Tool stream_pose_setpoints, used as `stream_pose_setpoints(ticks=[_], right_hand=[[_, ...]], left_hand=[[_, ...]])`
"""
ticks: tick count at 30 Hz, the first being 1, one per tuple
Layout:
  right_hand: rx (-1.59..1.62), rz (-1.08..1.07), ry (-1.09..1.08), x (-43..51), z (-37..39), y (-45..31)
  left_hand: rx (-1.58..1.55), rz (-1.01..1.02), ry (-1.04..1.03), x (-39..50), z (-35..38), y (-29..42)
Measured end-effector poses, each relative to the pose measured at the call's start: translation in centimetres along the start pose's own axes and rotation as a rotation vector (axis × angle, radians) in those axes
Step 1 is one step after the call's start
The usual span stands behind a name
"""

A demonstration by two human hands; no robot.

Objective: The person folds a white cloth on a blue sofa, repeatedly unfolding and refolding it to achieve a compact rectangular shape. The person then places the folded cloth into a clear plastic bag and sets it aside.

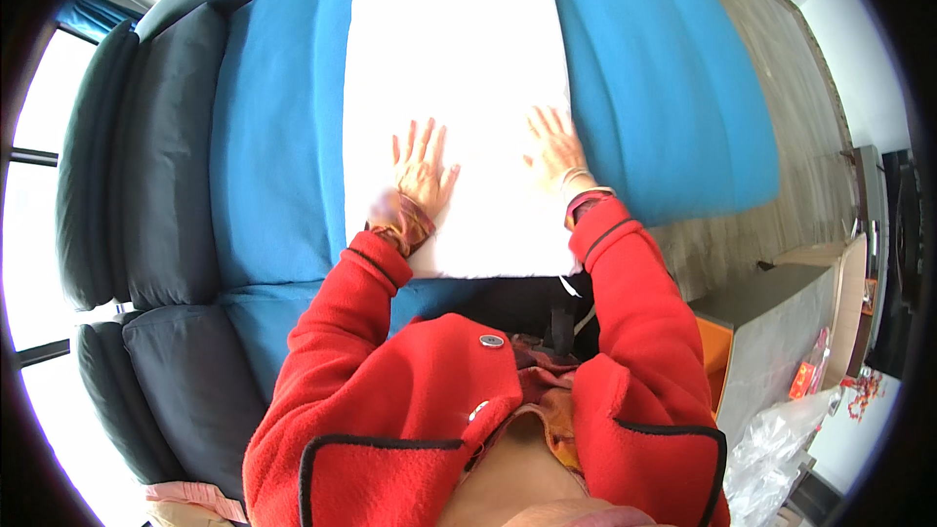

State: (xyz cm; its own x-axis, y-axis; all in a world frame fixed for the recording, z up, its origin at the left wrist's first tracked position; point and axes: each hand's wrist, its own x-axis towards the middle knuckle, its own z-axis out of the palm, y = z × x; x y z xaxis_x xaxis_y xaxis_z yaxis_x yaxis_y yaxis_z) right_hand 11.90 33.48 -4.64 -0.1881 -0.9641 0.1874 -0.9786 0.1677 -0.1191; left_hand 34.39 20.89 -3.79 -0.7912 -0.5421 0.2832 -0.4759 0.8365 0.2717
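A white rectangular cloth item [457, 58], perhaps a pillow or folded cloth, lies flat on the blue sofa seat [278, 132] in front of me. My left hand [423, 172] rests palm down on its near left part, fingers apart and pointing away from me. Near its right edge, my right hand [556, 146] also lies flat with spread fingers. Neither hand grips anything. A small white tag [569, 287] sticks out at the near right corner. Both arms wear red sleeves with patterned cuffs showing at the wrists.
Dark back cushions [172, 154] line the sofa's left side. At the right stand a grey cabinet [776, 307] with an orange inside and a clear plastic bag [776, 446]. A wood-look floor [798, 102] runs beyond the seat. Pink cloth [194, 498] lies at the lower left.
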Motion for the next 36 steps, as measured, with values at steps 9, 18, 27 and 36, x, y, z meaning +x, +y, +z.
stream_pose_setpoints(ticks=[9,18,27,36], right_hand=[[0.257,0.105,0.323,7.5,-1.9,2.0],[-0.158,-0.015,0.122,18.7,3.1,6.6],[-0.216,0.277,0.199,24.1,7.1,12.2],[-0.090,0.415,0.147,21.0,6.5,12.1]], left_hand=[[0.297,-0.036,0.003,9.4,-1.1,-7.1],[0.331,-0.245,0.080,20.0,3.7,-12.1],[0.268,-0.340,0.147,25.9,7.4,-20.4],[0.082,-0.747,0.386,25.0,5.7,-22.0]])
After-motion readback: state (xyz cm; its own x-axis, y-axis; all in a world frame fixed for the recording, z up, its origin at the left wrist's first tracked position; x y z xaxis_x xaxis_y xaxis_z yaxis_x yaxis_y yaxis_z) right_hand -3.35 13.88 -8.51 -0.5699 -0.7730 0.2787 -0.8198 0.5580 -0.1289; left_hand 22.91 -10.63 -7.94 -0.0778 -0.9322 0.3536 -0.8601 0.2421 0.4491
